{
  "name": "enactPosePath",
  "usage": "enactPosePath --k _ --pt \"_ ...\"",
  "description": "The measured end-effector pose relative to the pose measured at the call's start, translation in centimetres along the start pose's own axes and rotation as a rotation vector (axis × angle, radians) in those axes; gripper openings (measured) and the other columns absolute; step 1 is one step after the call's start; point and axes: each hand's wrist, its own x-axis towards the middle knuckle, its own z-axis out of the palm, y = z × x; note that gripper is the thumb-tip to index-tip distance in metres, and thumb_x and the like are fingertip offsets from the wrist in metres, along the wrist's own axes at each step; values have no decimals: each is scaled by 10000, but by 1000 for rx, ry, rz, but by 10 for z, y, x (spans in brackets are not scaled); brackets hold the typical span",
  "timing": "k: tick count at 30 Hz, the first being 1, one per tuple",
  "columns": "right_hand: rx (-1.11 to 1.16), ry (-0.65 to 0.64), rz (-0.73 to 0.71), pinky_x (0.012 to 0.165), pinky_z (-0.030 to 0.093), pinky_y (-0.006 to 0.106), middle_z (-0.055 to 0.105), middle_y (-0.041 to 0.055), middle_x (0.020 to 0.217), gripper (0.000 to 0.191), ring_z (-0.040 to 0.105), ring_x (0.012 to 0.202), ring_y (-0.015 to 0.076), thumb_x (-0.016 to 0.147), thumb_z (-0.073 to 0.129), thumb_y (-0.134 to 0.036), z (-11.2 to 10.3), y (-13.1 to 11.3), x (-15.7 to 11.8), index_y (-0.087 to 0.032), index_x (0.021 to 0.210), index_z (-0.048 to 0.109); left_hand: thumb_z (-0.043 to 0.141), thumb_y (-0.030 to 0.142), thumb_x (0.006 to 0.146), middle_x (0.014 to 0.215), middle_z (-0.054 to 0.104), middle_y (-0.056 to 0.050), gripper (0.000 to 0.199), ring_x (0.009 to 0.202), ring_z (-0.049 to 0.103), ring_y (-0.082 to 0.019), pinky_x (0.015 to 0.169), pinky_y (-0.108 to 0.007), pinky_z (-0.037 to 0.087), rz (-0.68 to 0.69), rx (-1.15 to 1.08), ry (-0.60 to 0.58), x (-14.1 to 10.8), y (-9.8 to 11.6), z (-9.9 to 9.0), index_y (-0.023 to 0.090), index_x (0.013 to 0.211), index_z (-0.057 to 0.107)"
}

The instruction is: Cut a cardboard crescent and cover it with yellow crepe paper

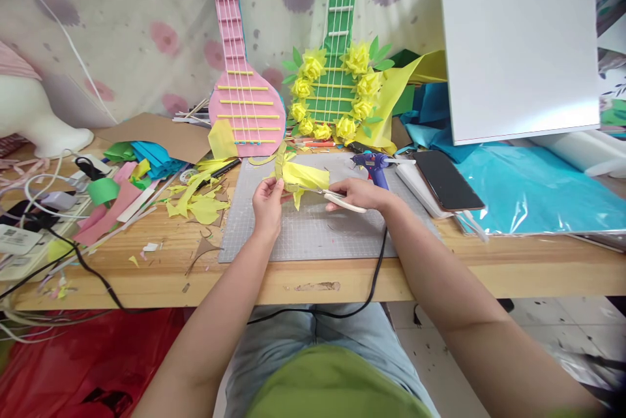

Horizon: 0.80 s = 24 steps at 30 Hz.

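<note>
Pinched in my left hand (270,204) is a piece of yellow crepe paper (307,175), held with a curved strip at its left end. My right hand (359,195) grips white-handled scissors (345,201). Their blades point left and meet the paper's lower edge; how far they are parted is too small to tell. Both hands are over a grey cutting mat (303,235). Just beyond my right hand stands a purple glue gun (372,165), its nozzle pointing left.
Behind the mat lean a pink paper lute (247,105) and a green one (337,89) ringed with yellow paper flowers. Yellow scraps (203,206) litter the left. On the right are a phone (447,180) and blue wrapped paper (538,190). A black cord (379,268) hangs over the front edge.
</note>
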Motion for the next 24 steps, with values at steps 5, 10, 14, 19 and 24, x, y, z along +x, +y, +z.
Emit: enactPosePath --k 5,10,14,19,24 --pt "16 -14 -10 541 195 238 374 -40 602 499 334 572 86 628 560 -659 0 2 1 -164 636 489 714 369 614 701 627 -14 301 621 606 -127 619 -294 525 -4 20 1 0 -2 0 155 768 569" --pt "20 4 18 530 192 234 378 -41 590 501 325 560 83 616 565 -661 2 2 3 -164 636 505 712 365 614 703 630 -12 308 613 611 -127 619 -295 522 10 -7 10 0 -4 1 155 766 544" --pt "26 28 12 527 184 233 367 -42 579 499 320 549 78 629 551 -659 5 3 4 -162 626 503 708 347 614 668 622 2 295 578 604 -117 614 -284 515 -11 -22 37 0 -3 2 157 754 529" --pt "33 14 -31 521 198 226 357 -42 593 487 324 556 78 650 549 -641 5 4 4 -162 620 465 700 323 619 661 623 5 270 556 600 -114 606 -279 507 -43 -28 35 -1 1 2 159 748 528" --pt "44 -22 -56 523 217 219 373 -35 618 471 337 578 83 672 538 -627 5 5 5 -160 650 472 708 309 601 671 626 5 264 539 586 -101 598 -267 506 -53 -41 32 -1 3 2 157 726 533"
